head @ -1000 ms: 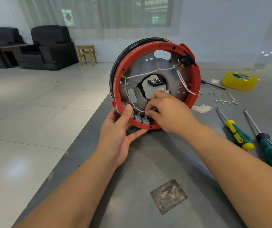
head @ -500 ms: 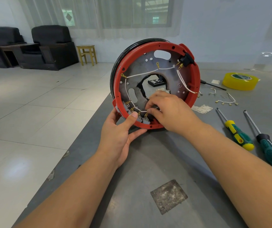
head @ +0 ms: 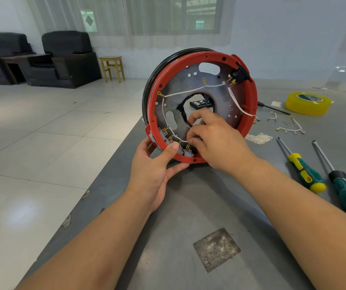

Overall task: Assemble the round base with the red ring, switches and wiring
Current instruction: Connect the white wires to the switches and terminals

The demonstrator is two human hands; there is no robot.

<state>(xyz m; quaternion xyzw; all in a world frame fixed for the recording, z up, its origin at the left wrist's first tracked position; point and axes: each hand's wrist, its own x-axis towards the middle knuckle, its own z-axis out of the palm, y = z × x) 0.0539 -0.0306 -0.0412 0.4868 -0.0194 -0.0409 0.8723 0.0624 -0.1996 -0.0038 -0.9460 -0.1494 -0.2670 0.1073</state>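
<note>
Grey table (head: 189, 206), with a rough square patch (head: 216, 249) near the front edge. Standing on edge left of the tape (head: 307, 103): the round base (head: 199, 105); between the two, a thin black tool (head: 273, 107), a white tag (head: 276, 104), loose wires (head: 291, 128) and a pale scrap (head: 259, 138). Nearer than the tape, two screwdrivers side by side, yellow-green (head: 303, 170) left of dark teal (head: 344, 190).
</note>
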